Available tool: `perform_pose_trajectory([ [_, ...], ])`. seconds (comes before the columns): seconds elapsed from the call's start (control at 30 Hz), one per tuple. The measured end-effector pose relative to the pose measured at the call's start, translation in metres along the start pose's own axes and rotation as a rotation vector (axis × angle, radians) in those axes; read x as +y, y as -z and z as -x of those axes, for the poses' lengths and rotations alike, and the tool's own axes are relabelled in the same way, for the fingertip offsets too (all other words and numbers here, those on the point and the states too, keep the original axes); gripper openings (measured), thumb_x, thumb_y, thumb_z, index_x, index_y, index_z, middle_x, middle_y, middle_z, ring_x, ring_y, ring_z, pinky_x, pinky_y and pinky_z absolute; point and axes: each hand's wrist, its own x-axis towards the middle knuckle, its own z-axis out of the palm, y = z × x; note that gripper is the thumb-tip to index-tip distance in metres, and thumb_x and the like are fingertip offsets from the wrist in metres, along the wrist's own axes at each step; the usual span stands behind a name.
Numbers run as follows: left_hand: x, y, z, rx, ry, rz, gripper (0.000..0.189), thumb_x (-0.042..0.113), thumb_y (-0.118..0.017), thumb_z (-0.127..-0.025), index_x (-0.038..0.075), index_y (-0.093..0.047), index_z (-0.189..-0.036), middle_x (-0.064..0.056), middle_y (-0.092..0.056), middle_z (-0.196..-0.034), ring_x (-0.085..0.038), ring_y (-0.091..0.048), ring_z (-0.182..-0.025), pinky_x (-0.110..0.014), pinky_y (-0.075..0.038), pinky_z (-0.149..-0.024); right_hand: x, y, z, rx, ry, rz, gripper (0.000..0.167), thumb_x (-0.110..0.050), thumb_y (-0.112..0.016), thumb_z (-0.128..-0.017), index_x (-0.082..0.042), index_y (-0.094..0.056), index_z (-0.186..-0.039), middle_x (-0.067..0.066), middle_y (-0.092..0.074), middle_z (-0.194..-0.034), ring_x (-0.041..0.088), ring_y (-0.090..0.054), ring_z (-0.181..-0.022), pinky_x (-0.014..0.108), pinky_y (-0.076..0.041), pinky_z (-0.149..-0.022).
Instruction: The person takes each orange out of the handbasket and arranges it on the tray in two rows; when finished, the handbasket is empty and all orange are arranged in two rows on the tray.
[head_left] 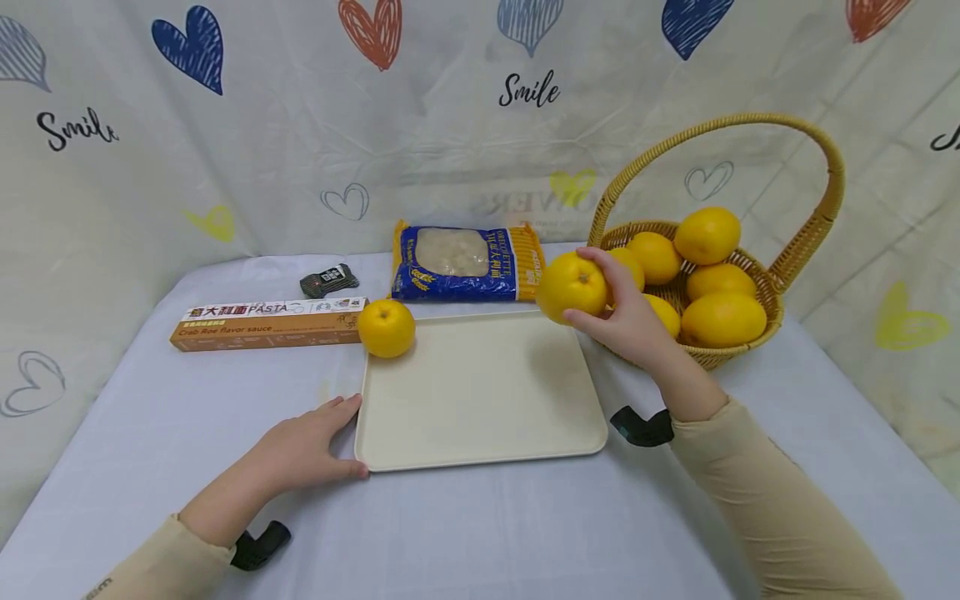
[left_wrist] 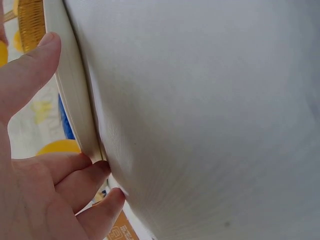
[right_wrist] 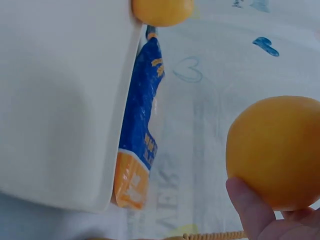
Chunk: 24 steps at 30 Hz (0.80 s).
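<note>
Fruit: round, smooth, yellow-orange fruit (head_left: 566, 287), in the right hand's hold near the tray's far right corner; the soft shadow on the tray suggests it is held up off the surface.
Right hand: bare right hand (head_left: 626, 312), thumb and fingers curved round the fruit, spread about as wide as it is; a ball shape probably calls for contact on opposite sides.
Left hand: bare left hand (head_left: 311, 446), thumb and fingers well apart, touching the tray's near left corner and side; it seems to steady the tray.
Tray: shallow, cream, rectangular tray (head_left: 480, 392), between the hands; its raised rim likely helps keep round things from rolling off.
Corner fruit: second yellow-orange fruit (head_left: 386, 327), beyond the left hand at the tray's far left corner, perhaps checked there by the rim.
Basket: tan woven basket (head_left: 708, 358) with an arched handle, just beyond the right hand; its walls keep several piled yellow fruits (head_left: 708, 236) together.
Bag: blue-and-yellow plastic food bag (head_left: 465, 262), beyond both hands, behind the tray.
Box: long brown-and-white pasta box (head_left: 270, 323), beyond the left hand, lying lengthwise, presumably for stability.
Packet: small black wrapped packet (head_left: 328, 281), farther out behind the box.
</note>
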Motion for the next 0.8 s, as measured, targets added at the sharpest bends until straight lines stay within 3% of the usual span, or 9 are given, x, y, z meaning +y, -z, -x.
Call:
perform_pose_trajectory([
  [0.17,0.000,0.000,-0.001,-0.007,0.006,-0.001,0.100,0.061,-0.068,-0.064,0.010,-0.031,-0.142,-0.019,-0.035,-0.143,-0.039,-0.034,-0.130,-0.058,-0.034,-0.097,0.001,-0.013,-0.012,-0.044,0.005,-0.036,0.077,-0.020,-0.072,-0.077,-0.023,-0.026,-0.139,0.009,-0.031,-0.137,0.027,-0.042,-0.112,0.043,-0.043,-0.091],
  [0.33,-0.002,-0.001,-0.002,-0.010,0.015,-0.001,0.100,0.061,-0.069,-0.064,0.010,-0.030,-0.142,-0.018,-0.035,-0.143,-0.039,-0.034,-0.130,-0.058,-0.034,-0.097,-0.004,-0.031,-0.024,-0.092,0.021,0.029,0.079,-0.025,-0.072,-0.076,-0.022,-0.027,-0.141,0.013,-0.029,-0.138,0.029,-0.037,-0.116,0.046,-0.044,-0.091],
  [0.43,-0.003,-0.001,-0.003,-0.007,0.020,0.000,0.100,0.061,-0.069,-0.064,0.011,-0.031,-0.142,-0.018,-0.034,-0.144,-0.038,-0.034,-0.131,-0.058,-0.034,-0.098,-0.006,-0.044,-0.032,-0.130,0.023,0.028,0.080,-0.026,-0.072,-0.076,-0.025,-0.027,-0.142,0.012,-0.032,-0.138,0.028,-0.038,-0.118,0.047,-0.044,-0.092],
  [0.67,-0.003,-0.002,-0.003,-0.011,0.015,-0.001,0.100,0.061,-0.069,-0.064,0.011,-0.031,-0.142,-0.017,-0.035,-0.143,-0.038,-0.034,-0.131,-0.059,-0.033,-0.097,-0.006,-0.079,-0.052,-0.209,0.059,0.027,0.077,-0.023,-0.073,-0.075,-0.018,-0.031,-0.139,0.009,-0.037,-0.138,0.026,-0.043,-0.117,0.046,-0.040,-0.096],
  [0.8,-0.003,-0.002,-0.003,-0.010,0.013,0.004,0.100,0.061,-0.069,-0.064,0.011,-0.031,-0.142,-0.017,-0.036,-0.143,-0.037,-0.034,-0.131,-0.059,-0.033,-0.097,-0.006,-0.094,-0.062,-0.259,0.039,0.032,0.078,-0.023,-0.073,-0.075,-0.017,-0.031,-0.140,0.007,-0.039,-0.139,0.024,-0.043,-0.119,0.045,-0.038,-0.099],
])
